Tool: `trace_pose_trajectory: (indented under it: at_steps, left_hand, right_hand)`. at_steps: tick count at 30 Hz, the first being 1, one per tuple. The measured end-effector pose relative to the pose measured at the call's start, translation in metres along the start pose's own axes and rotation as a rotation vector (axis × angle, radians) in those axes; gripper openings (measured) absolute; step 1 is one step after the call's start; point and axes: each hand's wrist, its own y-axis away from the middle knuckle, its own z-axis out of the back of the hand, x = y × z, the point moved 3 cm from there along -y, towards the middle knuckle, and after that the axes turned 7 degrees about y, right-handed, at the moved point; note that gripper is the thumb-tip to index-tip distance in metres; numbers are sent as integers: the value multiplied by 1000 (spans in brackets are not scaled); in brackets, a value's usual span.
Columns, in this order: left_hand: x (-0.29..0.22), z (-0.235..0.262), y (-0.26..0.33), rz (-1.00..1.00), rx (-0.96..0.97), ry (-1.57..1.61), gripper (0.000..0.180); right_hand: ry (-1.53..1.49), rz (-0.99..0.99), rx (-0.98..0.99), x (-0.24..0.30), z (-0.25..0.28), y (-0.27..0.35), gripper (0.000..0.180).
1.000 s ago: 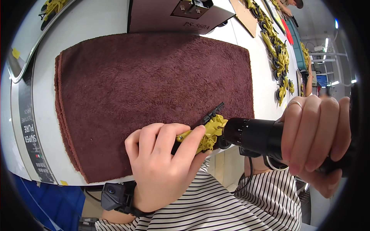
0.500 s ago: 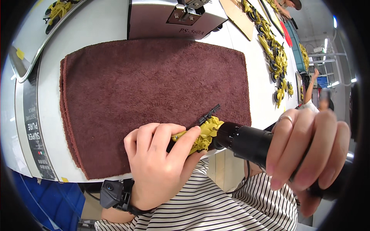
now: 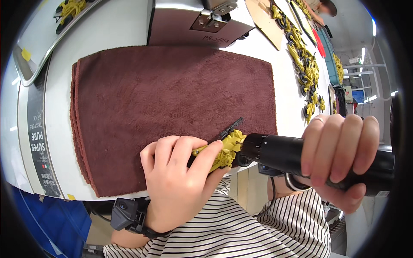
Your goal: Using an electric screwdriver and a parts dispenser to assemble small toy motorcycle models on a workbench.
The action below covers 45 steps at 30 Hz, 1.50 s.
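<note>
My left hand point(image 3: 178, 172) grips a yellow toy motorcycle point(image 3: 226, 151) at the front edge of a folded brown towel point(image 3: 172, 94). Its black fork-like part points up and away over the cloth, while my fingers and palm hide much of the body. In my right hand point(image 3: 340, 155) is a black electric screwdriver point(image 3: 275, 150), held nearly level with the fingers wrapped round its barrel. The driver's thin bit meets the yellow body from the right; the screw, if any, cannot be made out.
Behind the towel stands a grey metal machine point(image 3: 189, 32). Several yellow toy motorcycles point(image 3: 305, 64) lie along the right side of the white table point(image 3: 60, 94). A metal-rimmed tray point(image 3: 32, 77) holds another at the far left. A co-worker's arm point(image 3: 317, 18) shows at the far right.
My right hand has shifted slightly and its grip round the screwdriver now sits higher, with the driver more level. The left hand and the motorcycle stay nearly in place.
</note>
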Motion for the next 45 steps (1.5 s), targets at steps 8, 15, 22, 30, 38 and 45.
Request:
trace_pose_trajectory:
  at_steps: [8, 15, 22, 30, 38, 45]
  left_hand:
    - [0, 0, 3, -23, 7, 7, 42]
    - [3, 1, 19, -203, -52, 234, 34]
    - [19, 13, 50, -552, -301, 560, 33]
    - [14, 15, 49, -665, -286, 520, 32]
    - [3, 7, 22, -165, -112, -12, 54]
    - [-16, 6, 1, 45, 53, -148, 79]
  right_hand:
    - [11, 172, -326, 13, -24, 19, 37]
    - [-56, 484, -534, 78, 3, 49, 35]
    - [56, 158, -644, 35, 29, 76, 35]
    - [113, 55, -656, 21, 32, 91, 42]
    - [132, 91, -587, 18, 29, 92, 37]
    - [116, 111, -649, 17, 28, 97, 36]
